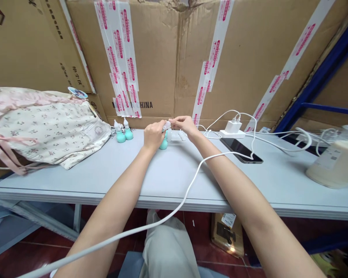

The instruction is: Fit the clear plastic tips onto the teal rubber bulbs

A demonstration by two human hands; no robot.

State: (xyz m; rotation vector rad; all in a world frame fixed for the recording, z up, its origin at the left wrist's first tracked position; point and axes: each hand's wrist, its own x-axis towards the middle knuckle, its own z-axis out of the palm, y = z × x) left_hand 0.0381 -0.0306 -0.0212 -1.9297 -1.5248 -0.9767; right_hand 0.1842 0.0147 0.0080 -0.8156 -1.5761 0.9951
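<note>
My left hand (153, 135) is closed around a nasal aspirator whose translucent tip (167, 125) sticks out toward the right; most of it is hidden by the fingers. My right hand (185, 123) pinches the end of that tip between thumb and fingers. Just below my hands, a teal bulb (163, 144) shows on the table, partly covered by my left hand. Small clear plastic pieces (181, 135) lie under my right hand. To the left, two teal nasal aspirators (128, 133) with clear pointed nozzles stand upright side by side.
A floral cloth bag (55, 123) lies at the left on the grey table (168, 177). To the right are a white charger (232, 126), a phone (241, 150) and a plastic jug (335, 164). A white cable (188, 189) crosses in front of my arms. Cardboard (162, 58) stands behind.
</note>
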